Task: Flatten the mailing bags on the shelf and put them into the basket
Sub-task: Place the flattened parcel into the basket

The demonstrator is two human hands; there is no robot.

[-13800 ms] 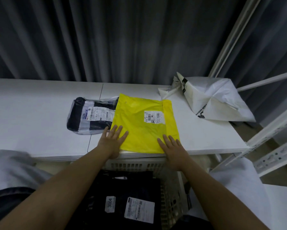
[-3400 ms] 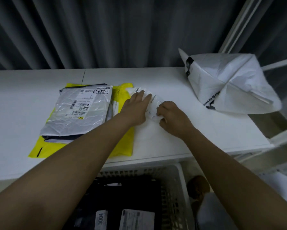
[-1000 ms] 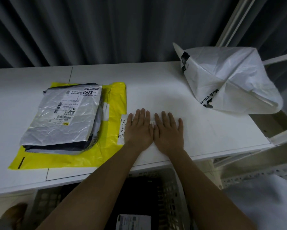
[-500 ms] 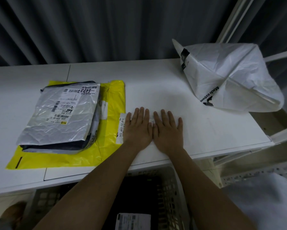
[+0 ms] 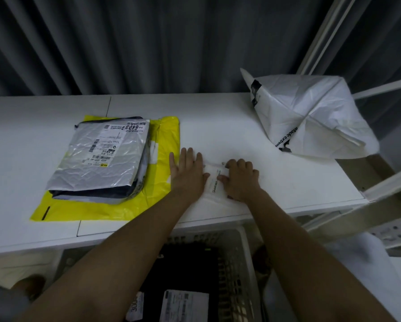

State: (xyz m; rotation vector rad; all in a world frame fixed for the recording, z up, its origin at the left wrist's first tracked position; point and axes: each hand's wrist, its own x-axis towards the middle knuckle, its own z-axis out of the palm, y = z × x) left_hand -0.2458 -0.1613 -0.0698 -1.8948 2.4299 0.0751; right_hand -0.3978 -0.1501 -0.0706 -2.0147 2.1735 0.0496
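A small white mailing bag lies flat on the white shelf, near its front edge, between the two hands. The left hand presses on the bag's left side with fingers straight and spread, its little finger reaching the edge of the yellow bag. The right hand sits on the bag's right side with fingers curled under at the knuckles, the fingertips bearing on the bag; whether they pinch the plastic or only press it cannot be told.

Half a second ago both hands lay flat side by side, fingers straight, covering the bag almost entirely. Now they have drawn apart, a strip of the bag with small dark print shows between them, and the right hand's fingers have bent.

To the left, the yellow bag lies flat on the shelf, in the same place as before. On it rests a silver-grey mailing bag with a printed label, stacked over a darker bag whose edge shows beneath.

At the right end of the shelf, well apart from the hands, a large crumpled white bag with black lettering stands puffed up, unflattened as before.

Below the shelf's front edge sits a white lattice basket. Inside it lies a black bag with white labels, partly hidden by the forearms.

Dark grey curtains hang behind the shelf, and white shelf framing runs along the right.
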